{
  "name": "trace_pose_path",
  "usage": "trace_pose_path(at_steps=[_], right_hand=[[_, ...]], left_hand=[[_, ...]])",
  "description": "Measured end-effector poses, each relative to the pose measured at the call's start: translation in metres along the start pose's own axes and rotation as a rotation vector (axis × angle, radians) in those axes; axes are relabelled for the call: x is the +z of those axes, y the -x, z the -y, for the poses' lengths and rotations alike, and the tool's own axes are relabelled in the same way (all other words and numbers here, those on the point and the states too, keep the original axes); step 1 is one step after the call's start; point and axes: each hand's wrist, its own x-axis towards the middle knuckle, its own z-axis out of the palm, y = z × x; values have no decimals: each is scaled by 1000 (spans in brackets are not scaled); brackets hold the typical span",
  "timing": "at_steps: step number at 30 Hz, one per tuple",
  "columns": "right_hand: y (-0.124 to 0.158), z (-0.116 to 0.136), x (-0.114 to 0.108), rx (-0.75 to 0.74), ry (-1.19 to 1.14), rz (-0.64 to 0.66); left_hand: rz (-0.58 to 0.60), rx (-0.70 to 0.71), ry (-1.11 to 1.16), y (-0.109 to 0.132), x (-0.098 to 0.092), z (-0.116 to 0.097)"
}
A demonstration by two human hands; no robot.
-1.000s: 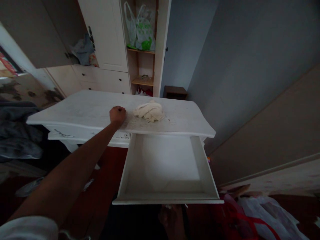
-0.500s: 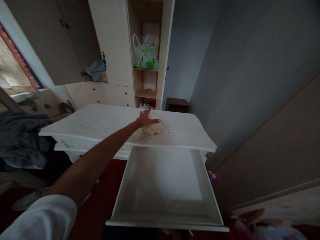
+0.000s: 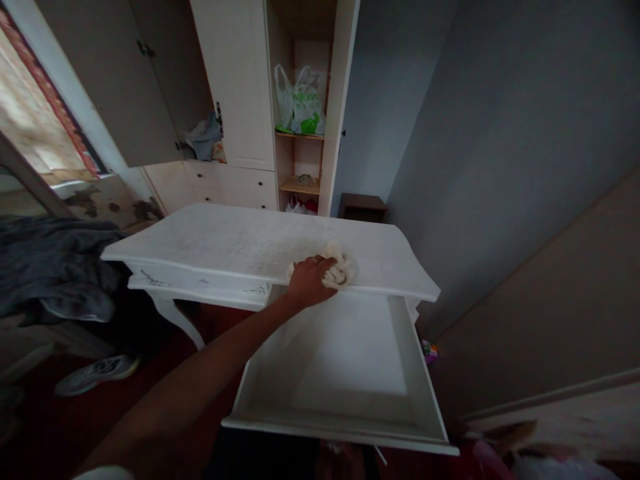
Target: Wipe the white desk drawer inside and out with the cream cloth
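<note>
My left hand (image 3: 311,280) presses palm down on a crumpled cream cloth (image 3: 340,268), its fingers curled over it. They are at the front edge of a white table top (image 3: 235,233), just above the pulled-out drawer (image 3: 345,347). Grey smudges mark the surface around the cloth. The drawer's inside is bare and white, with dull marks along its sides. I do not see my right hand.
Dark grey clothes (image 3: 55,267) lie in a heap at the left, with a shoe (image 3: 97,375) on the red floor below. Behind the table stands a white wardrobe (image 3: 245,87) with open doors and a plastic bag (image 3: 306,107) on a shelf. A grey wall rises at the right.
My left hand has drawn the cloth from the middle of the table top toward me and to the right, up to the front edge. The view has shifted slightly.
</note>
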Motion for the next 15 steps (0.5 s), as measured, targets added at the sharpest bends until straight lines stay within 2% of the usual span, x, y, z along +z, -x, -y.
trace_pose_path(at_steps=[2, 5, 7, 8, 10, 13, 15], right_hand=[[-4, -4, -3, -2, -13, -6], [-14, -13, -7, -8, -37, -25], [-21, -20, -9, -19, -55, -44], [-24, -23, -10, -27, -64, -55], [-27, -28, -13, -50, -83, -78], [-24, -30, -17, -89, -105, -111], [-21, -29, -18, -101, -117, -123]], left_hand=[[57, 150, -7, 27, -1, -8], [219, 399, -60, 63, 2, -12], [285, 447, -125, 79, 7, -8], [291, 416, -166, 83, 10, -5], [288, 265, -244, 87, 15, 4], [287, -8, -311, 82, 22, 16], [286, -104, -316, 76, 24, 19]])
